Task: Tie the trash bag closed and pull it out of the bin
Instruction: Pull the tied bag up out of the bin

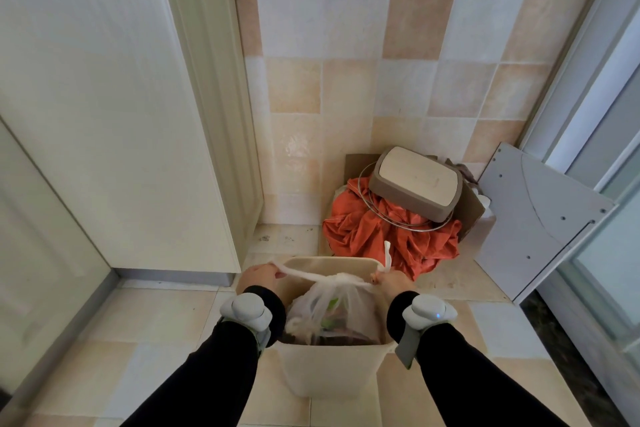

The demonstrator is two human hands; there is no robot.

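A cream rectangular bin [325, 369] stands on the tiled floor in front of me. Inside it sits a translucent white trash bag [332, 312] with dark and green waste showing through. The bag's mouth is gathered into a knot above the bin's middle. My left hand [258, 279] grips the twisted left end of the bag at the bin's left rim. My right hand [391, 282] grips the right end, whose tip sticks upward. The two ends are stretched taut between my hands.
Behind the bin in the corner lie an orange cloth [391, 236], a wire hoop and the bin's beige lid [415, 182] on top. A grey panel [533, 218] leans at the right. A cream cabinet [121, 114] stands on the left.
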